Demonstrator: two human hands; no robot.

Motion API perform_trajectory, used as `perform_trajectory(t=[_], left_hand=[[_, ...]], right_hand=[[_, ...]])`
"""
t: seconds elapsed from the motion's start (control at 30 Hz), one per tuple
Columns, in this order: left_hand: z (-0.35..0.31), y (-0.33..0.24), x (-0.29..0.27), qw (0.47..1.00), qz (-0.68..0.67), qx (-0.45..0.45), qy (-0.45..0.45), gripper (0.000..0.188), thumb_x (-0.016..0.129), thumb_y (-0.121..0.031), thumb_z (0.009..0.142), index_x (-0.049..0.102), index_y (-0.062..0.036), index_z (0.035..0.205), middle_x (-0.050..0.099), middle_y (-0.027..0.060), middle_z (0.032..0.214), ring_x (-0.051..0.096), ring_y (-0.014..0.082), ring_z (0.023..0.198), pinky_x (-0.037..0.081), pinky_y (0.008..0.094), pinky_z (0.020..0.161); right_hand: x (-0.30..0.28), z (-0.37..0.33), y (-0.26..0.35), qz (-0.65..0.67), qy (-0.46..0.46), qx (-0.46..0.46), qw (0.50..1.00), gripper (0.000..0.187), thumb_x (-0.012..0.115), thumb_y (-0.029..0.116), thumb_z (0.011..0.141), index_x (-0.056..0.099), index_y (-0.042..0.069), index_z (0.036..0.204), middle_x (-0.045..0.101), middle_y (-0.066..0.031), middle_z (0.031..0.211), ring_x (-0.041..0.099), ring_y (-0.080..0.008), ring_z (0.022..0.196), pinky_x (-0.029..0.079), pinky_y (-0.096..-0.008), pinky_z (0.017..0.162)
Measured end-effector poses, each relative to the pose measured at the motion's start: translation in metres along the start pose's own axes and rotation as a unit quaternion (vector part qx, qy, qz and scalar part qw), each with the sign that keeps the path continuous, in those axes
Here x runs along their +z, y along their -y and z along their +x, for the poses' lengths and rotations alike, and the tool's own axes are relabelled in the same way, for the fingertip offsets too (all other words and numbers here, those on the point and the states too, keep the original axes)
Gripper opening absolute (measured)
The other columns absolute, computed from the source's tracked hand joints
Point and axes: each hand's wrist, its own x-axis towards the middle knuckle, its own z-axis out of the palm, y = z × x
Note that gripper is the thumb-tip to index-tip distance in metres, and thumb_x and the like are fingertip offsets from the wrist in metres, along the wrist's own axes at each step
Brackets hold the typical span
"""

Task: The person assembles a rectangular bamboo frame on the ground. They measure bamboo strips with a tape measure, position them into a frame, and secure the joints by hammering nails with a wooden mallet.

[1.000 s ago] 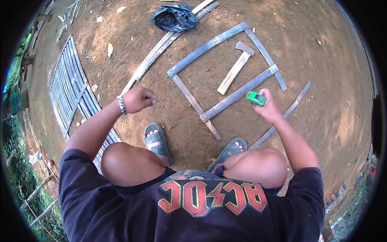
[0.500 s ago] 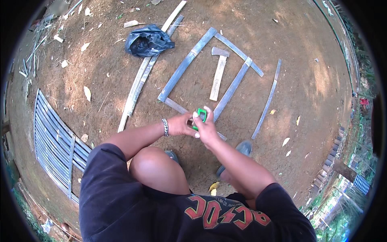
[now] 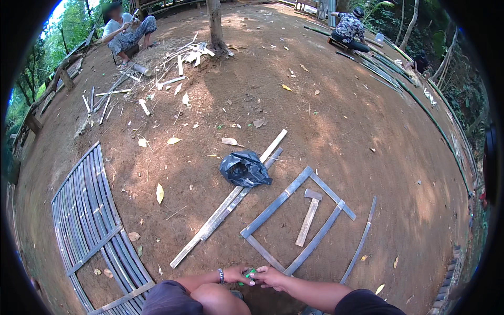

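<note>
We are outdoors, in a rustic bamboo-working yard — bare brown earth (image 3: 341,142) underfoot, dry yellow leaves (image 3: 159,193) scattered about, a slim brown tree trunk (image 3: 215,23) just before twelve o'clock, and dense green foliage (image 3: 31,79) at ten and two. The craft shows all round us: at eight, a slatted panel of dark split strips (image 3: 86,210); at five, a four-sided frame of flat grey-blue strips (image 3: 276,202) around a wooden-handled steel axe (image 3: 307,223). Pale wood splints (image 3: 202,52) lie toward eleven, near a seated person in patterned trousers (image 3: 119,31) — another person in patterned clothing (image 3: 348,29) is low down at one.
</note>
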Motion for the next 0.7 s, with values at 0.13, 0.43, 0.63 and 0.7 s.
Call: perform_trajectory(t=[0.13,0.43,0.63,0.7], left_hand=[[0.0,-0.045,0.019,0.963,0.269,-0.001,-0.008,0.054,0.088,-0.043,0.077,0.068,-0.0057,0.111,0.07,0.0044,0.092,0.064,0.013,0.085,0.052,0.0302,0.077],[0.001,-0.03,0.014,0.961,0.237,-0.139,-0.019,0.043,0.078,-0.043,0.077,0.072,-0.0053,0.095,0.071,0.0069,0.079,0.067,0.0211,0.072,0.052,0.0368,0.069],[-0.003,0.016,-0.001,0.975,0.168,-0.136,-0.053,0.051,0.057,-0.054,0.098,0.071,-0.006,0.107,0.068,0.0057,0.087,0.062,0.0174,0.08,0.052,0.0371,0.071],[-0.014,0.016,-0.003,0.977,0.148,-0.126,-0.086,0.049,0.057,-0.052,0.098,0.071,-0.0065,0.109,0.068,0.0055,0.09,0.062,0.0171,0.082,0.052,0.0376,0.072]], right_hand=[[-0.014,0.005,-0.026,-0.055,0.003,0.01,0.998,0.037,0.083,0.04,0.088,0.059,0.017,0.104,0.067,0.0043,0.095,0.065,-0.0088,0.09,0.048,-0.0316,0.081],[-0.046,0.007,-0.038,0.033,0.034,-0.024,0.999,0.024,0.079,0.027,0.093,0.057,0.017,0.099,0.069,0.0034,0.094,0.068,-0.008,0.09,0.052,-0.0258,0.076],[-0.108,0.001,-0.025,0.034,-0.005,-0.1,0.994,0.021,0.077,0.024,0.094,0.06,0.013,0.1,0.069,0.0003,0.09,0.067,-0.0095,0.083,0.054,-0.0269,0.074],[-0.131,-0.009,-0.007,0.043,-0.067,-0.12,0.99,0.021,0.077,0.021,0.094,0.06,0.011,0.101,0.068,-0.0007,0.091,0.067,-0.0107,0.083,0.056,-0.0292,0.075]])
